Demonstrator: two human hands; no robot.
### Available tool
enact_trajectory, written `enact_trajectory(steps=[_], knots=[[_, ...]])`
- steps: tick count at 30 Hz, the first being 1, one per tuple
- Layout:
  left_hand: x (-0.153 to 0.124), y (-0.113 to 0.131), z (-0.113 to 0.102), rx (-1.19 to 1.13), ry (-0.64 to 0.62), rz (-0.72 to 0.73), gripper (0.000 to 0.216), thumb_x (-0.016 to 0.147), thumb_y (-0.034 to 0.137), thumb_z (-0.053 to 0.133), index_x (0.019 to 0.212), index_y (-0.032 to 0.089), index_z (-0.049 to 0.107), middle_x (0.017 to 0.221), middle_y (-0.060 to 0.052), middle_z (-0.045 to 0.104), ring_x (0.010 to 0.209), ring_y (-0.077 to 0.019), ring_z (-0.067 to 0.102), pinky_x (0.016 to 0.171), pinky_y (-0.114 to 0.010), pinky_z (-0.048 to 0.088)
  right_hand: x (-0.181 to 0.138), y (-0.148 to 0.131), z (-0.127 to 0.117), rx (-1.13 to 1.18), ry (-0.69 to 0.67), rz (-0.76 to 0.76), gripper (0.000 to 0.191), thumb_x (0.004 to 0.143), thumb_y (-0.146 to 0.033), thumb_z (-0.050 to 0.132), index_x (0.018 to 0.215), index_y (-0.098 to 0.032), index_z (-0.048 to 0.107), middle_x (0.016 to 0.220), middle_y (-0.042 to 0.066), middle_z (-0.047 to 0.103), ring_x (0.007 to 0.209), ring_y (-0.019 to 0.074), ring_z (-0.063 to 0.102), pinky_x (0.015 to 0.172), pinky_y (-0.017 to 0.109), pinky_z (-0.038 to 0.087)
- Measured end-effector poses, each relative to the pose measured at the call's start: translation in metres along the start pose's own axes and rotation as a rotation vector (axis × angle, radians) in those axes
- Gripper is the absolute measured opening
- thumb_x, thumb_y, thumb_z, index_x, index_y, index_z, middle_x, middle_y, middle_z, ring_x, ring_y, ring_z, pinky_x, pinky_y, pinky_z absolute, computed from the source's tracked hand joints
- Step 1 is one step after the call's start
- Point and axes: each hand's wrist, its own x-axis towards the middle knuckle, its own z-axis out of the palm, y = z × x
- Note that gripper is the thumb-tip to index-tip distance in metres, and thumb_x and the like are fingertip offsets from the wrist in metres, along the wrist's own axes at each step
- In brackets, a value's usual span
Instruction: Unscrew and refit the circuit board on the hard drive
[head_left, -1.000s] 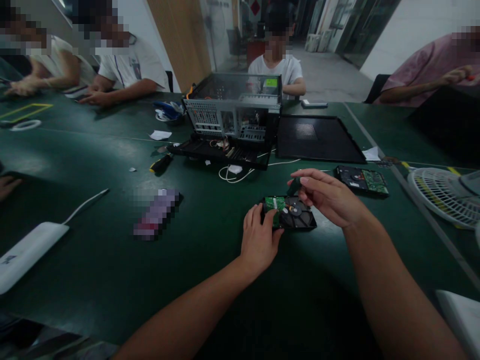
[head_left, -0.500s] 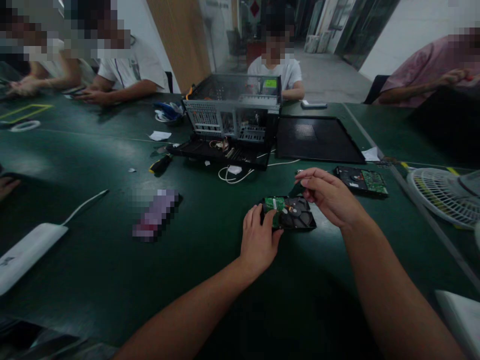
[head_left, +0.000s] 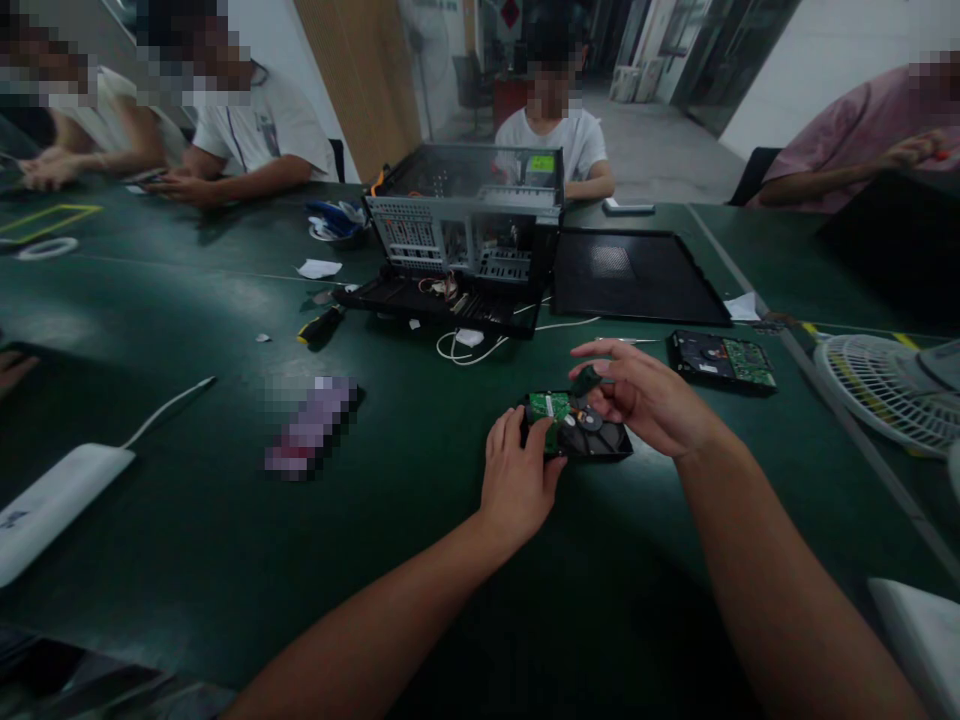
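Note:
A hard drive point(head_left: 600, 440) lies on the table with its green circuit board and dark metal body facing up. My left hand point(head_left: 517, 480) grips its left end, fingers at the far side and thumb near the board. Above the drive's right part is my right hand point(head_left: 645, 395), its fingers bent together around a small dark piece point(head_left: 587, 379) too unclear to name. Behind that hand a thin metal rod-like tool point(head_left: 630, 341) is partly hidden. Farther right a second hard drive point(head_left: 721, 362) rests, circuit board up.
An opened computer case point(head_left: 465, 230) stands at the back, its black side panel point(head_left: 641, 275) to the right. A yellow-black screwdriver point(head_left: 321, 327), a blurred phone-like object point(head_left: 311, 425), a white power strip point(head_left: 67, 510) and a white fan point(head_left: 892, 390) surround the work. Several people sit around.
My right hand has shifted slightly left and turned, its fingers more spread over the drive. The thin tool behind it shows more. My left hand and the hard drive have stayed put.

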Motion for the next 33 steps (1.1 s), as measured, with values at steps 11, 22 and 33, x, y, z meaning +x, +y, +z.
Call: enact_trajectory(steps=[11, 22, 33], knots=[[0.000, -0.001, -0.001, 0.003, 0.007, 0.003, 0.048, 0.099, 0.030, 0.064, 0.145, 0.023, 0.054, 0.160, -0.018, 0.044, 0.153, -0.0387, 0.038, 0.123, -0.063, 0.038, 0.000, 0.000, -0.009, -0.147, 0.054, -0.103, 0.025, 0.082, -0.037, 0.086, 0.100, -0.022, 0.078, 0.089, 0.002, 0.067, 0.070, 0.0121, 0.053, 0.060, 0.028, 0.041], [0.001, -0.001, 0.000, 0.003, 0.001, 0.003, 0.048, 0.099, 0.030, 0.064, 0.145, 0.022, 0.054, 0.160, -0.018, 0.044, 0.153, -0.0380, 0.037, 0.124, -0.063, 0.037, 0.002, 0.001, -0.011, -0.168, 0.156, -0.139, 0.012, 0.079, -0.029, 0.079, 0.087, -0.022, 0.074, 0.099, 0.004, 0.072, 0.069, 0.0124, 0.053, 0.060, 0.029, 0.040], [0.001, 0.001, -0.002, -0.006, 0.002, -0.005, 0.048, 0.099, 0.029, 0.064, 0.145, 0.020, 0.055, 0.159, -0.019, 0.044, 0.153, -0.0384, 0.037, 0.124, -0.062, 0.037, -0.001, -0.004, 0.000, -0.008, 0.032, 0.014, 0.024, 0.085, -0.031, 0.074, 0.108, -0.023, 0.076, 0.094, 0.005, 0.071, 0.059, 0.0111, 0.052, 0.048, 0.027, 0.034]])
